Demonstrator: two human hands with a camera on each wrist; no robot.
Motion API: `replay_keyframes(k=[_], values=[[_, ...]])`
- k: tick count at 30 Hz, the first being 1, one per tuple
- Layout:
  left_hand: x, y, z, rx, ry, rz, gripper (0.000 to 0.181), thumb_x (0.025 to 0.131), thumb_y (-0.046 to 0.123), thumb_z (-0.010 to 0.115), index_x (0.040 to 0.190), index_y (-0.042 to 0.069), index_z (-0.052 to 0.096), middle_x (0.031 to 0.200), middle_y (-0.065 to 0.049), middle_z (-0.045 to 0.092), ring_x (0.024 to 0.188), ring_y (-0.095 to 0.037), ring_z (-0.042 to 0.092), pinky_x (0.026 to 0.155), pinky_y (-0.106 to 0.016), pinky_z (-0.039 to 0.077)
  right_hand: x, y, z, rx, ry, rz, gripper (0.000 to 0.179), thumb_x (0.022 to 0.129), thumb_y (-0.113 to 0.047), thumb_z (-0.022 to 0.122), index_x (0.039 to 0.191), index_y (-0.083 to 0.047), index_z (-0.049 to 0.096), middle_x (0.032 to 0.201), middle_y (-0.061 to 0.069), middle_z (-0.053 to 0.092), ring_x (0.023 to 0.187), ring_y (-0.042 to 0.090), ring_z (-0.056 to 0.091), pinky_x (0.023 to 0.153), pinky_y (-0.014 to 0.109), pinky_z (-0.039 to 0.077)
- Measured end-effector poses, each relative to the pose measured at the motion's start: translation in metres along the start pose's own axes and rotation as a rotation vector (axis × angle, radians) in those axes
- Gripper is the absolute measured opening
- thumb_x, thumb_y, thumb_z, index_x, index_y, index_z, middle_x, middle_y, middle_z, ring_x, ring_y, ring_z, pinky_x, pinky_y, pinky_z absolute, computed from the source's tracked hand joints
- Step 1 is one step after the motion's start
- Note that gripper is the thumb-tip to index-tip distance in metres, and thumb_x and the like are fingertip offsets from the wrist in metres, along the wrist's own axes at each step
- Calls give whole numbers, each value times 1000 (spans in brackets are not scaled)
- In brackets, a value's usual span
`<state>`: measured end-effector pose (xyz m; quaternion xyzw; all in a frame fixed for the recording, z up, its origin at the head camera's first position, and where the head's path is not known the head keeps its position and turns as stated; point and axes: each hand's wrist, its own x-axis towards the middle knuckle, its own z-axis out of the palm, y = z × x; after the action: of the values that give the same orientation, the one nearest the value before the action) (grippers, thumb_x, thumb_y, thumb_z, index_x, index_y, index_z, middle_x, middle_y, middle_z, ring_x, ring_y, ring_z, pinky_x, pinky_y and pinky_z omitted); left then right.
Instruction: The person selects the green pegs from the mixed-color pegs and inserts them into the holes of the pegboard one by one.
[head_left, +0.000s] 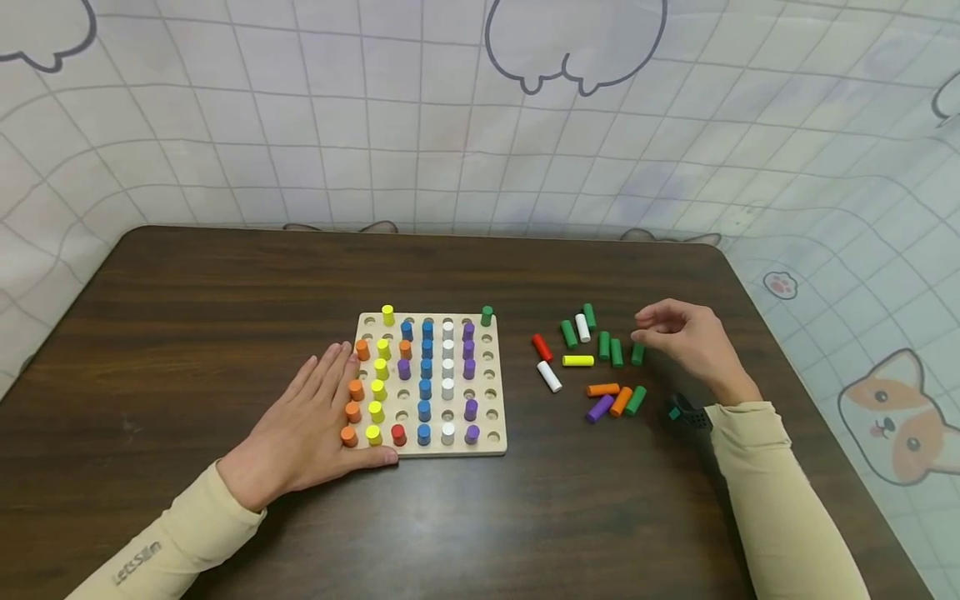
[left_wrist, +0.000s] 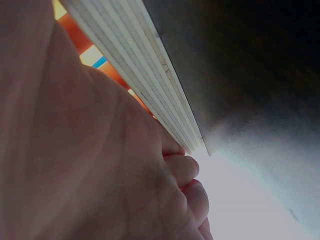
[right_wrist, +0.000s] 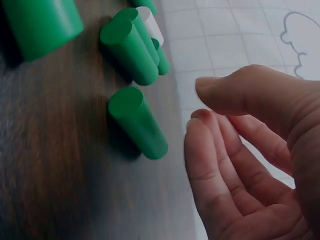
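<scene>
A light wooden pegboard (head_left: 480, 383) lies on the table, with coloured pegs standing in several of its columns. My left hand (head_left: 303, 429) rests flat along the board's left side, fingers straight, thumb at the front edge. The left wrist view shows that palm against the board's layered edge (left_wrist: 150, 65). Over to the right, my right hand (head_left: 693, 346) hovers by a loose green peg (head_left: 637, 353), thumb and fingertips apart with nothing between them. In the right wrist view, this green peg (right_wrist: 140, 125) lies on the table just beside the fingers.
More loose pegs lie right of the board: several green ones (head_left: 617, 352), a red one (head_left: 542, 347), a yellow one (head_left: 577, 361), white ones (head_left: 549, 377), orange ones (head_left: 603, 389) and a purple one (head_left: 599, 409). A patterned white curtain (head_left: 315, 142) borders the table's back.
</scene>
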<state>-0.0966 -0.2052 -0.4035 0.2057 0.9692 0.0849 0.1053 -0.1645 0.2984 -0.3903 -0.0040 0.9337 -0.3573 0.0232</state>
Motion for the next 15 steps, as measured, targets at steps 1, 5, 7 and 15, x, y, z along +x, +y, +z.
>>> replay_keyframes(k=[1,5,7,15], values=[[1,0,0,1,-2,1,134,78,95,47,164,-3,15,174,-23,14,161,-43,17,132,-62,16,-1,1,-1,-7,-7,2,36,95,-37,76,119,-11,71,107,8,77,86,2,67,78,18,53],[3,1,0,5,0,4,136,77,96,45,164,-3,14,174,-23,14,161,-43,17,132,-61,16,-1,4,-3,-20,-27,17,32,95,-31,76,119,-10,71,111,11,77,86,0,67,78,17,54],[3,1,1,4,4,3,136,77,97,45,164,-3,15,174,-23,14,161,-43,17,131,-61,16,0,6,-3,-21,-32,26,32,95,-30,76,119,-9,71,113,12,76,86,0,67,78,16,55],[1,0,2,4,12,1,135,78,95,47,164,-4,15,174,-23,14,161,-43,18,131,-62,16,1,10,2,-3,-54,65,35,93,-29,78,120,-10,71,116,11,74,87,1,67,79,18,56]])
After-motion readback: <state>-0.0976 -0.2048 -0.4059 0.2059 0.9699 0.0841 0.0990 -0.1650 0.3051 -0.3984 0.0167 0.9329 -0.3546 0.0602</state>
